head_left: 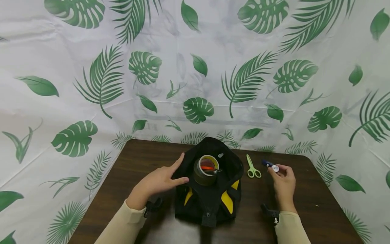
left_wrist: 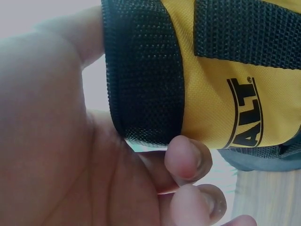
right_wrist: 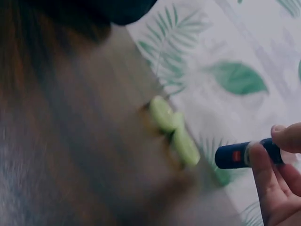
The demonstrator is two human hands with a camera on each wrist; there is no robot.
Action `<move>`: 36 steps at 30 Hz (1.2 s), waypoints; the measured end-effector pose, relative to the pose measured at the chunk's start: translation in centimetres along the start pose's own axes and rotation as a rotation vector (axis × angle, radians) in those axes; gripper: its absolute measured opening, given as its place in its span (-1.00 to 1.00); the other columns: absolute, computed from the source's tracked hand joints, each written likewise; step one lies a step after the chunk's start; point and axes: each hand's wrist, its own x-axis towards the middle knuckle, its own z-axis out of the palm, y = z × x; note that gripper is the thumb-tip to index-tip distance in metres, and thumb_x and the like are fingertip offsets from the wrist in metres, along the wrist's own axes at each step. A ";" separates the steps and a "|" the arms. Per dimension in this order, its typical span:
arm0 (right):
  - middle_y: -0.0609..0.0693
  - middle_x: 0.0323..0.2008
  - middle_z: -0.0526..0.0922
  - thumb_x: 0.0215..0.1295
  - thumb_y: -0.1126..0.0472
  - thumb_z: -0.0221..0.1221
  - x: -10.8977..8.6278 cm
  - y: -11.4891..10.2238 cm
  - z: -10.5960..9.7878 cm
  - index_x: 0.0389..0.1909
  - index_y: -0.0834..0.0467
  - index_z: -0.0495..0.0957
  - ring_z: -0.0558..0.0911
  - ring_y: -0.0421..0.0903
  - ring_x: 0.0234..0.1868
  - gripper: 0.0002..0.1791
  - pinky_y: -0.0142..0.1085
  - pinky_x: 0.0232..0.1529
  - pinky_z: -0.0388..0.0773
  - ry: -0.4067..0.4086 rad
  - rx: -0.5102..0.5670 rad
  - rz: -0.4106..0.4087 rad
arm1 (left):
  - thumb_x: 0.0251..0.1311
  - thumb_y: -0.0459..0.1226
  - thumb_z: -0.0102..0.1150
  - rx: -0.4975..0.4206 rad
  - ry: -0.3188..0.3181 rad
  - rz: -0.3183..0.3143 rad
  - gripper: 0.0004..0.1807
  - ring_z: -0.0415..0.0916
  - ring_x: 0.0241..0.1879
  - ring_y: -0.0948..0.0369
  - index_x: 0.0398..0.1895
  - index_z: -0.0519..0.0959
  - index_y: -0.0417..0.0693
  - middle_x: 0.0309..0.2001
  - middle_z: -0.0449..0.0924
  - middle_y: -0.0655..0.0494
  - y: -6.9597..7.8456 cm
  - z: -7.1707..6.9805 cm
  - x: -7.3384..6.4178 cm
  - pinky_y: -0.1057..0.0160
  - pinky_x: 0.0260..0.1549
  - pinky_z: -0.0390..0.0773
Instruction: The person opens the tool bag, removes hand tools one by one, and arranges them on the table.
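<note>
A black and yellow tool bag (head_left: 210, 200) stands on the table with its top open. My left hand (head_left: 158, 183) is at its left rim, the thumb and fingers around the edge. In the left wrist view, the bag's black webbing edge (left_wrist: 146, 75) lies between the digits, several fingers curled beside the yellow side. My right hand (head_left: 284, 183) pinches a dark blue glue stick (head_left: 269, 165) with a white end, to the right of the bag. In the right wrist view, the glue stick (right_wrist: 233, 156) sits between thumb and fingers.
A roll of tape (head_left: 199, 173) stands in the bag's mouth, with an orange-red item (head_left: 208, 168) visible inside its ring. Light green scissors (head_left: 253, 171) lie on the dark wood table (head_left: 146, 156) between bag and glue stick. A leaf-print sheet (head_left: 170, 78) hangs behind.
</note>
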 end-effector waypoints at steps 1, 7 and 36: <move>-0.20 -0.21 0.66 0.31 0.44 0.48 0.0 0.3 -0.1 0.18 0.40 0.55 0.73 -0.43 -0.34 -0.52 -0.60 -0.35 0.59 -0.005 -0.006 0.013 | 0.38 0.51 0.07 0.001 0.001 -0.002 0.09 0.61 0.41 -0.10 0.76 -0.31 0.70 0.58 0.45 -0.11 0.0 0.0 0.0 -0.27 0.39 0.55; -0.25 -0.33 0.65 0.33 0.39 0.48 0.1 1.8 -0.9 0.09 0.37 0.54 0.70 -0.44 -0.44 -0.58 -0.57 -0.39 0.62 -0.003 -0.109 0.051 | 0.39 0.50 0.08 0.001 -0.001 0.014 0.09 0.63 0.40 -0.10 0.77 -0.31 0.67 0.58 0.46 -0.12 0.2 0.2 0.1 -0.26 0.38 0.57; 0.31 -0.03 0.74 0.39 0.10 0.51 -0.1 2.3 -1.4 0.27 0.35 0.60 0.74 -0.19 -0.56 -0.41 -0.36 -0.47 0.70 -0.196 -0.498 0.108 | 0.40 0.50 0.06 0.018 -0.008 -0.003 0.10 0.62 0.40 -0.13 0.79 -0.32 0.61 0.57 0.46 -0.13 0.7 0.1 -0.1 -0.26 0.39 0.56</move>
